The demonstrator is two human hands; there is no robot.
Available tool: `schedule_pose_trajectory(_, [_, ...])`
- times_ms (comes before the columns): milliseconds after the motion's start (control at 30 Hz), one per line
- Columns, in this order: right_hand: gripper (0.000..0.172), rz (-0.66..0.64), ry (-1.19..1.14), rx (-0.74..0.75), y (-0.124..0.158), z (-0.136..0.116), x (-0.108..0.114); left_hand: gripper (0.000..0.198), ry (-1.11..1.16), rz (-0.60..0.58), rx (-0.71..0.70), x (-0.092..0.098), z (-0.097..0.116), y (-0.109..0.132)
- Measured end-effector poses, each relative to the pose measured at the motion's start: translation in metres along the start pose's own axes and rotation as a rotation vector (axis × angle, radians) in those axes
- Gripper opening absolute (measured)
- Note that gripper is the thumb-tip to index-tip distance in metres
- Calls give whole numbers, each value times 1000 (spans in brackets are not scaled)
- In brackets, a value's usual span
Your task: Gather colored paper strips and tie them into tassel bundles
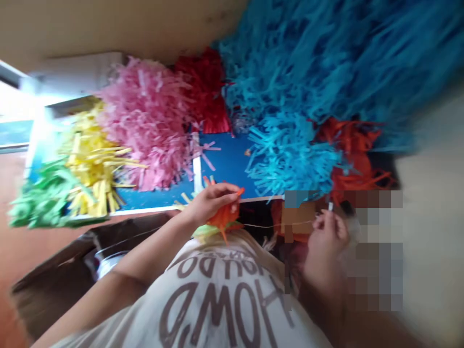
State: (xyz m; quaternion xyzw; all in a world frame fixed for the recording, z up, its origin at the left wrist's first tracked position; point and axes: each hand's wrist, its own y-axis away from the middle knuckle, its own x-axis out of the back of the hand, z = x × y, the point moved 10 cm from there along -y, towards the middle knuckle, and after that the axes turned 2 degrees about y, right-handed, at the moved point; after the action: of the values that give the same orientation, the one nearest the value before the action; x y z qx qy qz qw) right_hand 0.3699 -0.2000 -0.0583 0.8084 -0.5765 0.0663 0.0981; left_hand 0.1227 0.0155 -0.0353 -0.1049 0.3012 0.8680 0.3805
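Head view: below and left of the left fingers stands what looks like a dark brown box point(47, 285), holding a white object point(108, 265) partly covered by the left forearm point(145, 263). That forearm slants up from the lower left, and the left hand point(213, 200) pinches orange fringe point(226, 217), which hangs just under its fingers. A thin string point(263, 225) stretches from beside the fringe to the right hand point(329, 227), its fingers curled upright and closed on it; a small white piece point(330, 206), too blurred to identify, pokes above them. Beyond the left fingertips, pink fringe point(148, 125) lies leftward and blue fringe point(297, 159) rightward.
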Motion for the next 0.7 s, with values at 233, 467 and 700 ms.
schedule_pose_trajectory(233, [33, -831, 43, 108, 102, -78, -167, 38, 336, -5, 19, 10, -4, 8])
schedule_pose_trajectory(467, [31, -880, 85, 57, 109, -59, -200, 44, 316, 4, -52, 34, 5, 26])
schedule_pose_trajectory(700, [40, -1144, 28, -10, 129, -64, -218, 37, -149, 58, -273, 47, 21, 38])
